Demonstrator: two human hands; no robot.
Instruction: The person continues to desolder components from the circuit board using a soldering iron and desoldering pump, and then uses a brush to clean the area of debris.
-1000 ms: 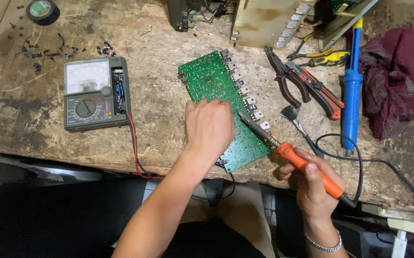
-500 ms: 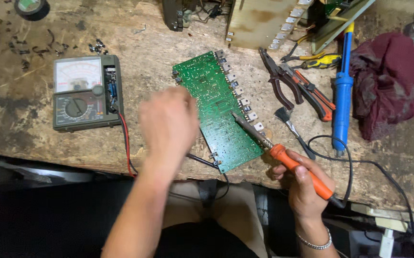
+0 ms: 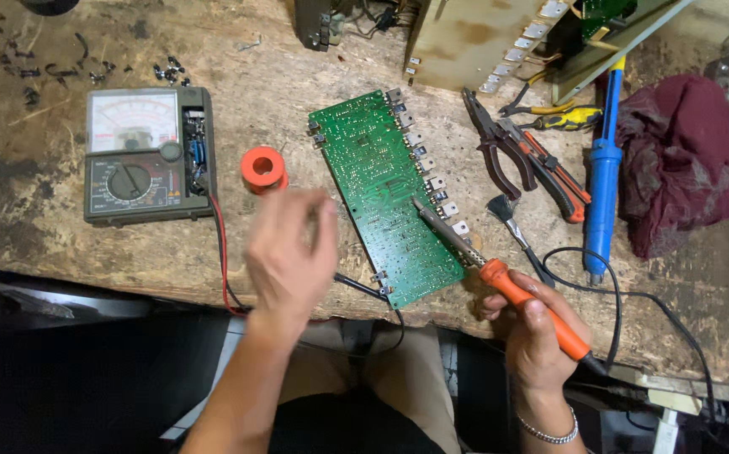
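Head view, looking down on a worn wooden counter (image 3: 61, 227).

Green circuit board (image 3: 385, 189) flat at centre, solder side up, lying at a slant. No fresh joints or bare pads made out at this size, so extent of soldering not determinable. Meter (image 3: 147, 155) at left, red lead trailing off the front edge. Orange solder spool (image 3: 264, 168) between meter and board, apart from both. Pliers (image 3: 507, 151), blue suction pump (image 3: 602, 181) and maroon rag (image 3: 684, 160) unused at right.

Right hand (image 3: 537, 336) closed around the orange grip of the soldering iron (image 3: 499, 277), wrist below the counter edge, tip resting on the board near its right edge.

Left hand (image 3: 288, 248) blurred, raised over the counter just below the spool, fingers loosely spread, holding nothing, forearm angled up from lower left.
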